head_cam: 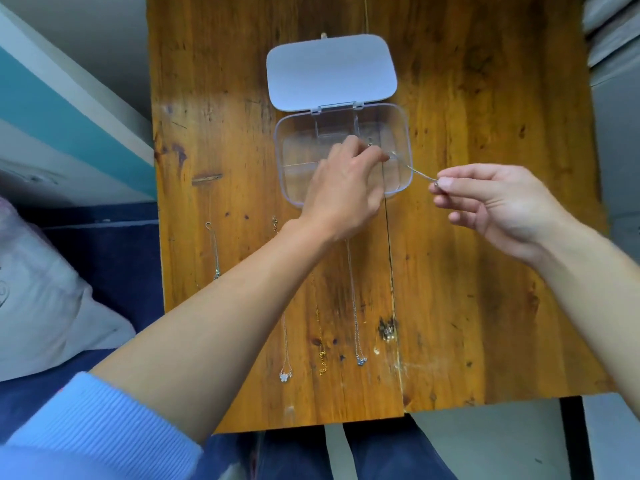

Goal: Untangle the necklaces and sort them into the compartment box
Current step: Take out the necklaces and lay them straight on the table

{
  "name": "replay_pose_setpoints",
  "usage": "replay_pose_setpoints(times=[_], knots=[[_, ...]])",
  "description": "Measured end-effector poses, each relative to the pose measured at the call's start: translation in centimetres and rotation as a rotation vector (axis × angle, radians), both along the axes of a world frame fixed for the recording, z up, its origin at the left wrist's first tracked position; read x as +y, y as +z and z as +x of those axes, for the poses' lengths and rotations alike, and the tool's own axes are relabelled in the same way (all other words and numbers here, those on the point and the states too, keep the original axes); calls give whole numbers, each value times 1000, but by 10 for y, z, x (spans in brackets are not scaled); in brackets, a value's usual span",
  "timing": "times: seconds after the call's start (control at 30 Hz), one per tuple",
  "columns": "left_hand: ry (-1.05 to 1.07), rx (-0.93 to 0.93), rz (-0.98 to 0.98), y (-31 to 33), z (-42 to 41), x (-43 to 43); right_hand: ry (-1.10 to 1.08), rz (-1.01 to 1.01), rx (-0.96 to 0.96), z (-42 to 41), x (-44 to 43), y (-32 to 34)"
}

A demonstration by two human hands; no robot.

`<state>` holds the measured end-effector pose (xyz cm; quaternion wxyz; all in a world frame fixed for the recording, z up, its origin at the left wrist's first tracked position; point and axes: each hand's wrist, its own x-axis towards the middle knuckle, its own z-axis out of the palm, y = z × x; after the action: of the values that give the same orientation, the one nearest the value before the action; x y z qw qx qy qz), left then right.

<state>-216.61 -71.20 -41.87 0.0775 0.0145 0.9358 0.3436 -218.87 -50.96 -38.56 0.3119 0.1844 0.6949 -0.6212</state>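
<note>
A clear compartment box [401, 133] stands open on the wooden table, its pale lid [330, 69] folded back. My left hand [341, 192] hovers over the box and pinches one end of a thin silver necklace [417, 172]. My right hand [498, 200], just right of the box, pinches the other end, so the chain stretches across the box's right rim. Several other necklaces lie straight on the table nearer me: a silver one [215, 251] at the left, one with a pale pendant [286, 374], a gold one [322, 358], and one with a blue pendant [360, 358].
The table [485, 289] has a dark crack running down its middle. Its near edge is stepped, above my lap. A pillow and blue bedding [52, 299] lie to the left of the table.
</note>
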Motion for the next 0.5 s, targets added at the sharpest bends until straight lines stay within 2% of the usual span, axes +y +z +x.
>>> replay_pose_setpoints(times=[0.1,0.23,0.5], knots=[[-82,-31,-53,-7,-10,14,-115,-100,-68,13,5,-4],[-134,19,-130,-14,-16,28,-200,-202,-121,24,12,-6],[-250,16,-104,-11,-21,33,-293,-273,-155,31,27,-9]])
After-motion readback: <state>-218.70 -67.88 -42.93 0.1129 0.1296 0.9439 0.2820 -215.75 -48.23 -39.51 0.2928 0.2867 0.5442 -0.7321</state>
